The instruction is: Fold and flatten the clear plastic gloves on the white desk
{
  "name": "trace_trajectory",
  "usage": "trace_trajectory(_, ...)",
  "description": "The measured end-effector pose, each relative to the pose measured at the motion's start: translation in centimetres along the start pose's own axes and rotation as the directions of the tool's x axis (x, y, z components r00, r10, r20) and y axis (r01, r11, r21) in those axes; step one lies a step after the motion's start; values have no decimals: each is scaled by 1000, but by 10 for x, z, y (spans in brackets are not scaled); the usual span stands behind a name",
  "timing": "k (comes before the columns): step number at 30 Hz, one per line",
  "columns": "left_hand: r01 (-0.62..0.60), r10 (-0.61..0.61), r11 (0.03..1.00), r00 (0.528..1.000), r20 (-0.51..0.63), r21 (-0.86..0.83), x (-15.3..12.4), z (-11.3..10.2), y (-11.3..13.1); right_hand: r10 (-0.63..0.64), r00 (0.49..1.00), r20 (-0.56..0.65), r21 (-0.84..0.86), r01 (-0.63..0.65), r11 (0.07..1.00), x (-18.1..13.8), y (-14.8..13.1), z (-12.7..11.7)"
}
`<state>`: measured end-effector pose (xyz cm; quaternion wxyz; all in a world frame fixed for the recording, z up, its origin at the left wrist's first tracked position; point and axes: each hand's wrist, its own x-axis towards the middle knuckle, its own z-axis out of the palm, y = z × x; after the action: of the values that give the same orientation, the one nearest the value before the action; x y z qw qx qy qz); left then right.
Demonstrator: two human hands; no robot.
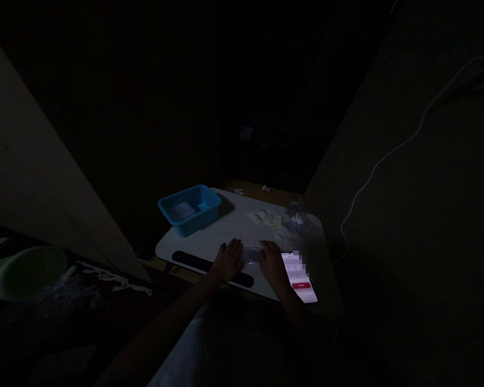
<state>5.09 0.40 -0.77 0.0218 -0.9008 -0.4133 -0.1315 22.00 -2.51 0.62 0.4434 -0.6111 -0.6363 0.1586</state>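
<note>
One pale counter (232,223), its corners rounded, spreads before a seated-looking person in a dim room, with both forearms reaching over its near edge. Toward its far left corner stands a blue plastic basin (201,221), upright, with something pale and indistinct inside. A long black strip (191,260) runs along the near edge, passing beneath the left forearm. Right of the person, a lit phone (300,279) lies face up just beside the right hand, the brightest thing in view.

Between the phone and the strip, the two hands work low over the surface. The left hand (229,260) lies nearly flat, palm down, fingers extended and close together; the right hand (269,260) has its fingers bent inward, though whether they pinch anything cannot be told. Beyond the right hand lie scattered whitish pieces (276,223), with crumpled clear plastic (297,215) just past them.

Smallest at the center, a clear plastic packet (250,255) rests flat on the counter, directly between the hands. Its visible part spans left to right, from one hand to the other, neither clearly nearer; with its ends obscured, its true long axis is uncertain.
</note>
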Motion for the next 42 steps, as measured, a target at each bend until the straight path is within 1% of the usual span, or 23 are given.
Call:
trace_trajectory(3, 9, -9, 1000, 1000, 6, 15, 0, 0, 0, -140, 974, 176, -84, 157, 984, -4, -15, 8)
trace_trajectory(5, 15, -15, 999, 1000, 17, 32, 0, 1, 0, -175, 953, 247, -134, 212, 968, -7, -21, 13)
trace_trajectory(8, 16, -19, 997, 999, 36, 74, 0, 1, -1, -136, 924, 358, -329, 261, 908, -12, -26, 17)
trace_trajectory(11, 9, -15, 993, 999, 48, 115, 0, 3, -1, -80, 897, 434, -533, 328, 780, -16, -25, 16)
trace_trajectory(14, 14, -20, 992, 999, 49, 128, 0, 4, -1, -60, 906, 419, -635, 340, 694, -18, -21, 14)
trace_trajectory(17, 26, -30, 992, 999, 35, 122, 0, 5, -1, -43, 923, 382, -688, 315, 654, -18, -16, 11)
trace_trajectory(21, 22, -25, 992, 1000, 18, 121, 0, 5, 0, -15, 936, 352, -724, 282, 630, -18, -11, 4)
trace_trajectory(26, 23, -27, 993, 999, 29, 115, 0, 3, 0, -15, 946, 325, -749, 267, 606, -17, -7, -3)
trace_trajectory(29, 26, -29, 993, 999, 29, 115, 0, 3, 1, 8, 956, 293, -771, 231, 593, -16, -6, -4)
trace_trajectory(31, 32, -36, 993, 999, 26, 118, 0, 3, 1, -11, 961, 276, -772, 228, 593, -15, -8, -3)
trace_trajectory(33, 33, -37, 993, 999, 27, 117, 0, 3, 1, -49, 954, 296, -751, 264, 605, -15, -13, -1)
trace_trajectory(37, 29, -33, 993, 999, 38, 115, 0, 4, 0, -85, 911, 404, -675, 359, 645, -15, -22, 8)
trace_trajectory(39, 25, -30, 993, 999, 43, 113, 0, 4, 0, -70, 903, 423, -666, 362, 653, -15, -23, 13)
trace_trajectory(42, 24, -28, 994, 999, 38, 109, -1, 5, 0, -37, 911, 412, -687, 336, 645, -15, -21, 15)
